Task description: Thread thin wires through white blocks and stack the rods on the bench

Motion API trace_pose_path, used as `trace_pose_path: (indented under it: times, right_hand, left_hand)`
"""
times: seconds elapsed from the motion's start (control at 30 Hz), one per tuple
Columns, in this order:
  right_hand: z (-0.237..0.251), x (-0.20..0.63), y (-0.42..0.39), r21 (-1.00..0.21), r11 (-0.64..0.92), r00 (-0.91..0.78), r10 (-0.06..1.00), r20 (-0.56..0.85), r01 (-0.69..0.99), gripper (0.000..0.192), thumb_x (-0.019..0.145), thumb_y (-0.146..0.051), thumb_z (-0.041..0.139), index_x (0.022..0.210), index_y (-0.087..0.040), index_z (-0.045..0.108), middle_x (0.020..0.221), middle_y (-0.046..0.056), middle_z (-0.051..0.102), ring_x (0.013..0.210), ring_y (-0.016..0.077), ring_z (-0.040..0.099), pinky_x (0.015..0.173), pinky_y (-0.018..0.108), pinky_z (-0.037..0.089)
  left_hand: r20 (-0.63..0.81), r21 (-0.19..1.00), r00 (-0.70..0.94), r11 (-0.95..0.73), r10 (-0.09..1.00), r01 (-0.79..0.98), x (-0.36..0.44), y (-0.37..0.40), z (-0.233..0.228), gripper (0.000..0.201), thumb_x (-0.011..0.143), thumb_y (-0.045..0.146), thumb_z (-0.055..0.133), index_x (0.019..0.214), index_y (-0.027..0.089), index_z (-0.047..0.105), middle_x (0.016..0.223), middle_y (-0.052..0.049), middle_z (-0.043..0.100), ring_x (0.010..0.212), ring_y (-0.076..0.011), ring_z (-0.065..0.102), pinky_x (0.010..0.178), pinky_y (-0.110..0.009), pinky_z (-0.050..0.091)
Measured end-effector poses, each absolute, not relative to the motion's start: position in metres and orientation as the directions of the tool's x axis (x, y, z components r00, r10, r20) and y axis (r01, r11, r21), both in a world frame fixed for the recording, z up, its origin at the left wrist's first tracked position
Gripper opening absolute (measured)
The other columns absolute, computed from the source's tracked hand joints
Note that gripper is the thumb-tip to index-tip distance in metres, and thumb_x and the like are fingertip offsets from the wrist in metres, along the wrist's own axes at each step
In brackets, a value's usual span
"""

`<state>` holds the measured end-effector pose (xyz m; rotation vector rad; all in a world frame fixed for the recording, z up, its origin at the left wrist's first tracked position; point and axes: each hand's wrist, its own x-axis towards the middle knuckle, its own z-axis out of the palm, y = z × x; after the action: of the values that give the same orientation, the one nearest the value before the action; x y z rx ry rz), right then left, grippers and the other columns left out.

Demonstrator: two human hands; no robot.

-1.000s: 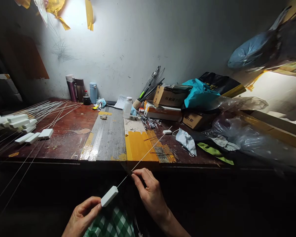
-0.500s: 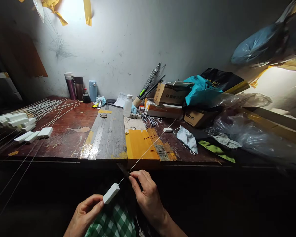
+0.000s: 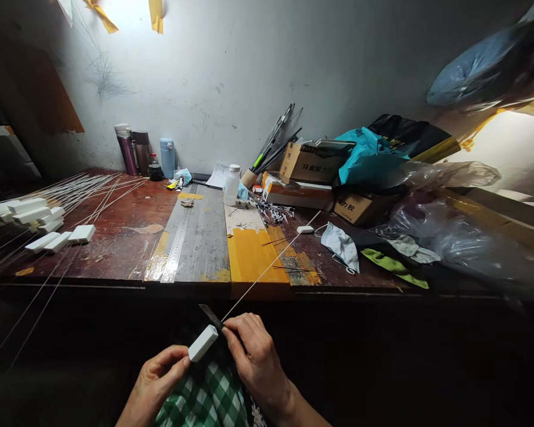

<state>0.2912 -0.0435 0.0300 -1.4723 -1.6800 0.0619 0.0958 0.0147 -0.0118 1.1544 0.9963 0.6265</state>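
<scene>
Below the bench edge: left hand pinching near end of white block, thumb and fingertips. Right hand pinching dark blade beside block's far end, thin rod extending beyond.

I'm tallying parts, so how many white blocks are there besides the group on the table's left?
2: one white block held by the left hand, another block on the table near the face mask. Some may be hidden behind the boxes.

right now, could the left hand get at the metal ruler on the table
Probably not while the left hand is pinching a white block; otherwise, nothing visible blocks its way to the metal ruler.
</scene>
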Motion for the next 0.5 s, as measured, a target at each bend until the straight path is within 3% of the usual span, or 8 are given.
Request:
trace_pose_path:
  times: [0.5]
  right_hand:
    - [0.0346, 0.2882, -0.0421, -0.52, 0.359, 0.007, 0.818, 0.575, 0.775, 0.012, 0.092, -0.011, 0.049, 0.089, -0.019, 0.056, 0.078, 0.002, 0.062, 0.073, 0.0167, 0.053, 0.071, 0.032, 0.04]
  left_hand:
    - [-0.309, 0.944, 0.481, 0.327, 0.82, 0.048, 0.0961, 0.0133, -0.0175, 0.033, 0.073, 0.05, 0.07, 0.087, 0.02, 0.072, 0.068, 0.002, 0.054, 0.058, -0.0122, 0.04, 0.049, -0.019, 0.032]
